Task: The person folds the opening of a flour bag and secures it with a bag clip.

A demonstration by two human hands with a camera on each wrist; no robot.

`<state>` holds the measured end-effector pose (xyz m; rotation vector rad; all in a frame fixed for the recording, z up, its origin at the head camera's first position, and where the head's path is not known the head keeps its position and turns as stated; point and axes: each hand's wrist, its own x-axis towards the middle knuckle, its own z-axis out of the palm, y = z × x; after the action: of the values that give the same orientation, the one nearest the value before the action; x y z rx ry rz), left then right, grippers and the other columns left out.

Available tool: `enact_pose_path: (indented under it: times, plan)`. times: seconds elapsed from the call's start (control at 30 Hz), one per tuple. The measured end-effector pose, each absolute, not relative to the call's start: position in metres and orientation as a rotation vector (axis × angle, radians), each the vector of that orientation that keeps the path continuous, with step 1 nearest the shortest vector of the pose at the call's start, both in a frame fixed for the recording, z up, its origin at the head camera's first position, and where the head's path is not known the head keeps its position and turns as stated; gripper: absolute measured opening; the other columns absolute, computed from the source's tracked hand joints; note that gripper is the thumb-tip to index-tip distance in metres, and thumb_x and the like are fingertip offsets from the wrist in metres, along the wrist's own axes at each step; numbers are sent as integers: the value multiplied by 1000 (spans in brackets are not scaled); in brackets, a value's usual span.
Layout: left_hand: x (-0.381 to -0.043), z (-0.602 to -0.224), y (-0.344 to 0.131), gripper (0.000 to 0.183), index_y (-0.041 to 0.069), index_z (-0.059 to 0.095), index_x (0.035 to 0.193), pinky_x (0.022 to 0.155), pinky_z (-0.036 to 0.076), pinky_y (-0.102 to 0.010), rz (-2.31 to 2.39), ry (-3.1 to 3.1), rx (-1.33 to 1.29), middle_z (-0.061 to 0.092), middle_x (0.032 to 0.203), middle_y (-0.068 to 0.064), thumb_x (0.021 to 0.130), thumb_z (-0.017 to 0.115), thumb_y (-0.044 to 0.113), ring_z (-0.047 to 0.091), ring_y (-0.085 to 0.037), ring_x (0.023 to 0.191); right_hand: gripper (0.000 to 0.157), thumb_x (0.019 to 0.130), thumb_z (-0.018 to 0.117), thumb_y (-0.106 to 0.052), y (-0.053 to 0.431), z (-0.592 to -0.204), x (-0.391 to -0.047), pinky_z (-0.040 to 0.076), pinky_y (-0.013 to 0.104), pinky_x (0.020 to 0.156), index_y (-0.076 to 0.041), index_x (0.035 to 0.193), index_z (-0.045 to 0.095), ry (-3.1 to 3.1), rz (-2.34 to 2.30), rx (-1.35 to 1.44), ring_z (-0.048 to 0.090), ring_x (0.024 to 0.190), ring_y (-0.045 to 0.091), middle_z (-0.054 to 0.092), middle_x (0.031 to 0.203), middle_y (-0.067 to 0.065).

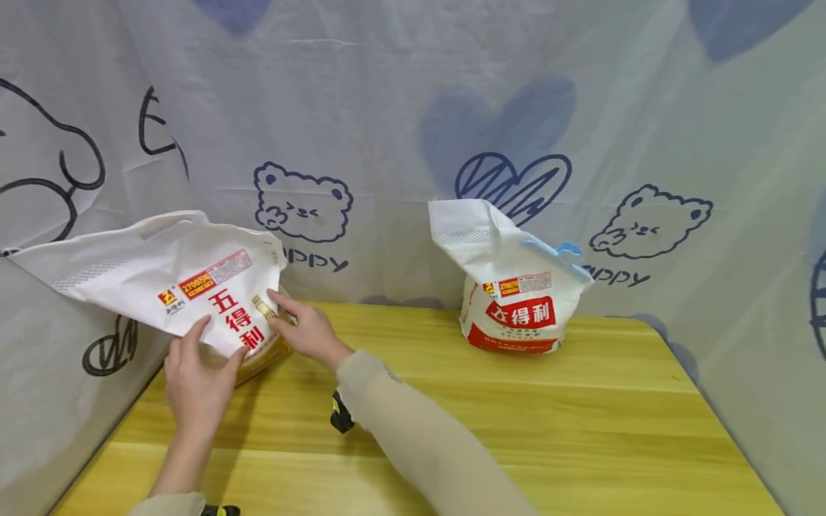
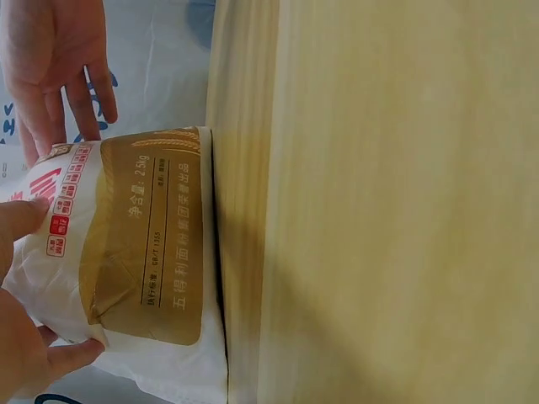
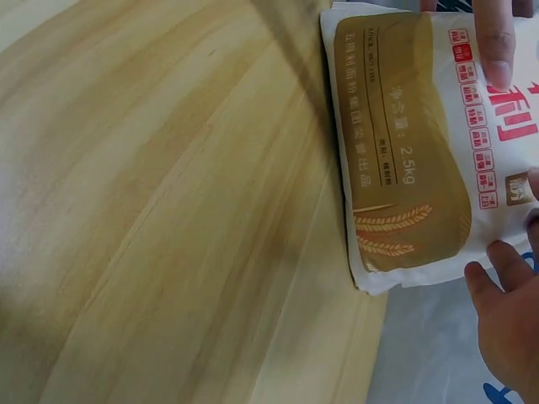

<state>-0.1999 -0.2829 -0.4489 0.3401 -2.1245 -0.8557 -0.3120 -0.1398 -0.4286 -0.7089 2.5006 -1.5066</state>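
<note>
A white flour bag (image 1: 219, 287) with red lettering stands upright on the wooden table at the left, its long empty top flopped leftward. The wrist views show its tan printed lower panel (image 2: 152, 236). My left hand (image 1: 198, 380) is at the bag's near left side, thumb on its front and fingers spread along the side. On the opposite side, my right hand (image 1: 312, 333) touches the bag's edge with extended fingers. In the left wrist view, this right hand's fingers (image 2: 80, 101) reach down beside the bag, spread apart.
A second flour bag (image 1: 516, 301), white with red print and a blue clip (image 1: 568, 251) on its folded top, stands at the table's back right. Pale patterned cloth (image 1: 387, 143) hangs behind and beside the wooden table (image 1: 581, 416).
</note>
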Motion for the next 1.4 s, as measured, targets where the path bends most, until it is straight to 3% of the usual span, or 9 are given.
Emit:
enact_pose_path:
  times: [0.17,0.43,0.73,0.8,0.93,1.03,1.17,1.3,1.4]
  plan:
    - [-201,-450,-283,75,4,58,141,84,40,-55,-843,-2114,323,56,118,-27,74,91,-1,52,-47,107,54,103,67,-27,-141,-432,-312,49,19,61,-44,151,51,2557,-1494,-735,61,87,9,56,153,2]
    - [-200,-453,-280,74,4,60,138,80,39,-48,-817,-2117,302,58,115,-26,71,93,1,53,-45,103,53,101,70,-26,-139,-436,-308,50,17,68,-44,149,53,2586,-1520,-718,62,105,6,57,150,1]
    - [-205,-454,-272,75,1,62,134,91,44,-58,-840,-2072,178,61,126,-27,67,94,-5,55,-48,111,52,100,72,-24,-127,-440,-310,48,17,58,-42,146,57,2568,-1621,-680,56,75,3,73,129,2]
    - [-206,-454,-269,74,1,62,134,91,44,-58,-846,-2077,168,62,125,-27,67,94,-5,55,-48,111,52,100,71,-22,-123,-441,-310,49,17,57,-42,146,57,2539,-1656,-662,60,79,3,72,131,1]
    - [-209,-455,-265,74,1,61,134,93,44,-60,-858,-2090,150,62,128,-28,68,94,-5,55,-49,113,52,100,71,-20,-117,-442,-310,54,15,64,-40,146,58,2532,-1687,-645,66,107,3,63,145,-1]
    - [-212,-456,-262,74,1,61,133,94,44,-60,-866,-2097,134,62,130,-28,68,94,-5,55,-49,114,52,101,70,-19,-110,-442,-310,52,15,59,-38,148,57,2549,-1694,-652,69,90,4,65,142,2]
    - [-217,-457,-257,74,1,61,133,89,45,-59,-868,-2111,116,63,129,-27,67,94,-4,56,-49,111,53,101,70,-18,-101,-442,-310,45,15,50,-36,149,56,2568,-1711,-659,51,57,4,68,139,6]
    - [-222,-458,-251,73,1,61,133,87,45,-57,-873,-2128,84,64,128,-27,67,94,-3,56,-49,109,52,101,70,-18,-91,-443,-310,42,15,49,-33,149,56,2585,-1725,-648,44,51,2,69,137,9]
    - [-225,-458,-247,74,1,61,132,88,44,-55,-884,-2135,45,64,125,-27,67,95,-4,56,-48,107,52,101,70,-17,-83,-444,-309,45,15,51,-31,149,57,2596,-1749,-628,48,55,2,70,134,11]
